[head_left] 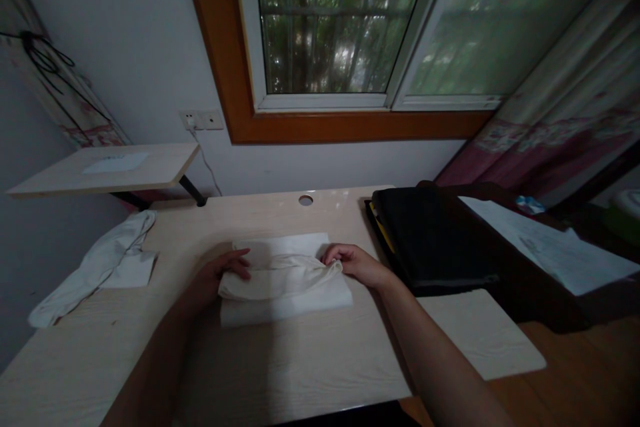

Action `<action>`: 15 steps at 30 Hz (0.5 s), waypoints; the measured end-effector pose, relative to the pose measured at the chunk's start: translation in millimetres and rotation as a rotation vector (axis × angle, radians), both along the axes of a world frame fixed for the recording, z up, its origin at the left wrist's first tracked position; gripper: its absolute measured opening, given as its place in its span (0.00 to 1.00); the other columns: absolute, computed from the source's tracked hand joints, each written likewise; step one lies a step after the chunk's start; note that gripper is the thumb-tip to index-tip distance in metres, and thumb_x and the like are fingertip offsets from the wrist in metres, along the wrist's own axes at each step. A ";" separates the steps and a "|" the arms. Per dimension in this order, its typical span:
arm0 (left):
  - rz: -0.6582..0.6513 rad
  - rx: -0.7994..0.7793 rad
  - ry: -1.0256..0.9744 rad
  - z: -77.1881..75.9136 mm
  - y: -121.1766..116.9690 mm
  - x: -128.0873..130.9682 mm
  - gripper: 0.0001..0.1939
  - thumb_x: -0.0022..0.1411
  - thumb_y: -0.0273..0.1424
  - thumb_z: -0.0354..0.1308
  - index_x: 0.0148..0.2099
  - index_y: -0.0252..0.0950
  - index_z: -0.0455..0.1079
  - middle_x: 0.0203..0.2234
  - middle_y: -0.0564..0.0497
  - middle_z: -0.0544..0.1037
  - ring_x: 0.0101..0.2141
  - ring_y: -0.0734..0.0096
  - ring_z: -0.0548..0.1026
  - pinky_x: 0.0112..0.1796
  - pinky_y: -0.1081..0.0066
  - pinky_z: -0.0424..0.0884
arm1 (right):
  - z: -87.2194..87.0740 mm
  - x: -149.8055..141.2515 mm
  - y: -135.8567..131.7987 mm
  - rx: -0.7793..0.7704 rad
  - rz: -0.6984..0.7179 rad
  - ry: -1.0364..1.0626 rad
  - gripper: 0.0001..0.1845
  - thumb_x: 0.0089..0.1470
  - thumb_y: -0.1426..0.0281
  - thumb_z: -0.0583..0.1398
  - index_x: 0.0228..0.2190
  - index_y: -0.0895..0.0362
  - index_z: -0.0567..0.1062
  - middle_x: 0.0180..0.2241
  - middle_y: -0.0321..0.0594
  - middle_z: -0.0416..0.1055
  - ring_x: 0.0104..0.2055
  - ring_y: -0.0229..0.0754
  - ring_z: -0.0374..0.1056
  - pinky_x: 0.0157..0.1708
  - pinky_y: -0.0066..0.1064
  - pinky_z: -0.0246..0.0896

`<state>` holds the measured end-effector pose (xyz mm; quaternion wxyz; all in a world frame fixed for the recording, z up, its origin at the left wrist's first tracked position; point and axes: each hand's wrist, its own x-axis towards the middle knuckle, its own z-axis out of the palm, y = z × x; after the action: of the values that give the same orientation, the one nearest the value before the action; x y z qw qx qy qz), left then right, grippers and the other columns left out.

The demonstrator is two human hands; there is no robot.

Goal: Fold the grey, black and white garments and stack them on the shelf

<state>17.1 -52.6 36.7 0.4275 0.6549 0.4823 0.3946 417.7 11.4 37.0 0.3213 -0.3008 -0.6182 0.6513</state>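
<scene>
A folded white cloth (pixel 285 278) lies bunched along its middle, on top of a flat white piece (pixel 300 312) that looks like cloth or paper. At the cloth's left end is my left hand (pixel 227 268), its fingers bent over the edge and closed on the fabric; the thumb is hidden. My right hand (pixel 357 265) pinches the gathered right end between thumb and fingers, lifting it slightly off the flat piece. Several creases run across the fabric between both hands.
Another crumpled white cloth (pixel 107 260) lies at the table's left. A raised shelf (pixel 150 157) holds a paper sheet. A black case (pixel 435 237) sits at the right, beside a dark surface with a white sheet (pixel 545 240). The pale table (pixel 240 373) has a round cable hole (pixel 305 200).
</scene>
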 end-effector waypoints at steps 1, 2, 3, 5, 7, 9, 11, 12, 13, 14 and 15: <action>0.012 -0.018 -0.003 0.3 0.0 0.4 0.25 0.56 0.33 0.65 0.57 0.42 0.76 0.36 0.47 0.83 0.48 0.54 0.77 0.52 0.54 0.70 | 1.4 -0.6 -0.3 -0.002 0.005 0.007 0.18 0.46 0.56 0.74 0.31 0.55 0.79 0.37 0.41 0.77 0.43 0.45 0.72 0.49 0.39 0.63; 0.027 -0.042 -0.001 0.6 -0.2 0.8 0.24 0.55 0.33 0.65 0.56 0.42 0.76 0.40 0.46 0.83 0.47 0.54 0.78 0.51 0.55 0.71 | 2.6 -1.0 -0.6 -0.003 0.014 0.015 0.18 0.45 0.56 0.74 0.31 0.55 0.79 0.39 0.42 0.78 0.44 0.45 0.72 0.50 0.40 0.63; 0.045 -0.064 0.005 0.9 -0.6 1.0 0.23 0.55 0.34 0.66 0.54 0.43 0.77 0.43 0.45 0.82 0.46 0.54 0.78 0.49 0.56 0.71 | 3.3 -1.2 -0.8 -0.003 0.024 0.021 0.19 0.45 0.55 0.74 0.31 0.55 0.79 0.40 0.43 0.78 0.46 0.46 0.72 0.51 0.40 0.63; 0.069 -0.084 0.020 1.1 -1.3 1.1 0.19 0.57 0.35 0.65 0.52 0.42 0.79 0.48 0.45 0.80 0.46 0.55 0.78 0.48 0.57 0.72 | 3.6 -1.2 -1.0 -0.003 0.038 0.031 0.19 0.46 0.55 0.74 0.32 0.55 0.78 0.44 0.44 0.78 0.48 0.47 0.72 0.51 0.41 0.63; 0.066 -0.061 0.033 1.1 -1.5 0.5 0.17 0.57 0.36 0.65 0.49 0.42 0.80 0.48 0.44 0.80 0.47 0.55 0.78 0.49 0.58 0.72 | 2.6 -0.8 -1.1 -0.009 0.034 0.032 0.19 0.46 0.56 0.74 0.34 0.55 0.79 0.44 0.43 0.78 0.47 0.45 0.72 0.51 0.40 0.63; 0.051 -0.018 0.026 1.1 -1.2 -0.2 0.15 0.56 0.37 0.66 0.46 0.41 0.81 0.47 0.43 0.80 0.47 0.54 0.78 0.50 0.57 0.71 | 1.1 -1.0 -1.0 -0.019 0.018 0.023 0.20 0.45 0.57 0.74 0.36 0.55 0.79 0.43 0.42 0.77 0.44 0.44 0.72 0.49 0.38 0.63; 0.021 0.006 0.006 1.5 -0.4 -0.3 0.14 0.55 0.39 0.68 0.42 0.40 0.83 0.46 0.42 0.81 0.48 0.52 0.77 0.51 0.57 0.71 | -0.3 -2.3 -0.6 -0.029 -0.022 0.013 0.21 0.44 0.57 0.74 0.37 0.55 0.79 0.41 0.41 0.77 0.42 0.43 0.71 0.47 0.36 0.63; 0.019 0.000 0.000 1.8 0.3 0.0 0.14 0.54 0.41 0.68 0.41 0.40 0.83 0.46 0.42 0.81 0.49 0.51 0.77 0.52 0.57 0.70 | -0.9 -3.5 -0.3 -0.032 -0.055 0.007 0.21 0.45 0.57 0.74 0.36 0.55 0.79 0.40 0.40 0.77 0.41 0.43 0.71 0.45 0.36 0.63; 0.037 -0.024 0.005 2.3 1.3 0.5 0.15 0.54 0.42 0.68 0.41 0.39 0.82 0.45 0.42 0.82 0.49 0.50 0.77 0.52 0.56 0.71 | -1.4 -5.0 0.0 -0.033 -0.096 0.000 0.21 0.45 0.56 0.73 0.36 0.55 0.78 0.38 0.40 0.77 0.39 0.42 0.70 0.44 0.35 0.63; 0.076 -0.068 0.028 3.0 2.7 1.3 0.17 0.55 0.45 0.67 0.41 0.38 0.82 0.44 0.42 0.82 0.47 0.50 0.78 0.51 0.56 0.71 | -1.9 -6.7 0.4 -0.033 -0.140 -0.008 0.21 0.46 0.55 0.73 0.37 0.55 0.78 0.37 0.39 0.76 0.38 0.42 0.70 0.42 0.34 0.63; 0.131 -0.116 0.068 3.7 4.5 2.2 0.20 0.57 0.47 0.65 0.41 0.37 0.82 0.42 0.42 0.83 0.45 0.49 0.78 0.49 0.55 0.72 | -2.5 -8.5 0.9 -0.031 -0.184 -0.017 0.21 0.47 0.55 0.72 0.37 0.56 0.78 0.36 0.39 0.76 0.37 0.42 0.69 0.41 0.34 0.62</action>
<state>19.3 -48.1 40.4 0.4212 0.6091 0.5604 0.3709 409.2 12.3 34.5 0.3700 -0.3668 -0.5802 0.6260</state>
